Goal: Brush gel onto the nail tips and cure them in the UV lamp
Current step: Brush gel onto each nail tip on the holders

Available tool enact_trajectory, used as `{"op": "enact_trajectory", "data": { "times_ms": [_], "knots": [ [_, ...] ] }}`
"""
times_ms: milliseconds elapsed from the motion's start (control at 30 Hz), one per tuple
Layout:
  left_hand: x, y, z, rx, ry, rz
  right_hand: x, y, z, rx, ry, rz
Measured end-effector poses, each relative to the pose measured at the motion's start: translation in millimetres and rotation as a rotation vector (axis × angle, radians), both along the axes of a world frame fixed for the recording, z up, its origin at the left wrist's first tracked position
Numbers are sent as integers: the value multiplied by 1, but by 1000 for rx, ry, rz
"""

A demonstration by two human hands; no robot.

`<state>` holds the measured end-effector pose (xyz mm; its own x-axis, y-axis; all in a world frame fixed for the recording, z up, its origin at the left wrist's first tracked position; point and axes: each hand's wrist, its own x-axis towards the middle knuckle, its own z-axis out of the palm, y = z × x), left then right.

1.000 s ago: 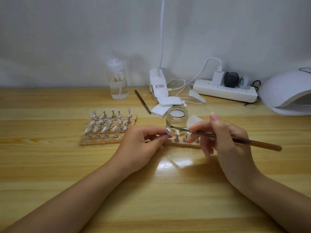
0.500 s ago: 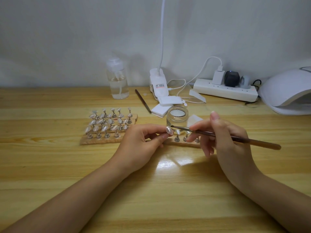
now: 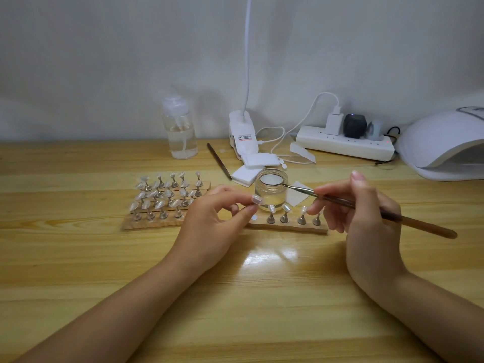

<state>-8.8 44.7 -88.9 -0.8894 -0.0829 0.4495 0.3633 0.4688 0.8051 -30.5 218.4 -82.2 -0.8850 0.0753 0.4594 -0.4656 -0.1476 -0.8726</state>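
Pinching a nail tip (image 3: 257, 199), the left hand (image 3: 209, 229) waits — the right hand (image 3: 366, 218) grips a brush (image 3: 366, 206) touching the gel jar (image 3: 271, 191) rim.

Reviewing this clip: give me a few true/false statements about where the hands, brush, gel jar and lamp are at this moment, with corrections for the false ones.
1. The left hand pinches a single nail tip on its stand. True.
2. The brush held by the right hand has its tip at the rim of the open glass gel jar. True.
3. The brush tip is touching the nail tip in the left hand. False: it is at the jar, apart from that nail tip.
4. The UV lamp stands at the left end of the table. False: it is at the far right, beside the power strip.
5. A second brush lies on the table behind the jar. True.
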Motion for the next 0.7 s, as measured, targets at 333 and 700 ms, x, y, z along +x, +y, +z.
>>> {"op": "enact_trajectory", "data": {
  "times_ms": [333, 700],
  "knots": [
    [-2, 2, -2, -1, -67, 33, -3, 1, 0, -15, -56, -12],
    [-2, 1, -5, -85, -70, 60, -4, 1, 0, -4, -78, -18]
  ]
}}
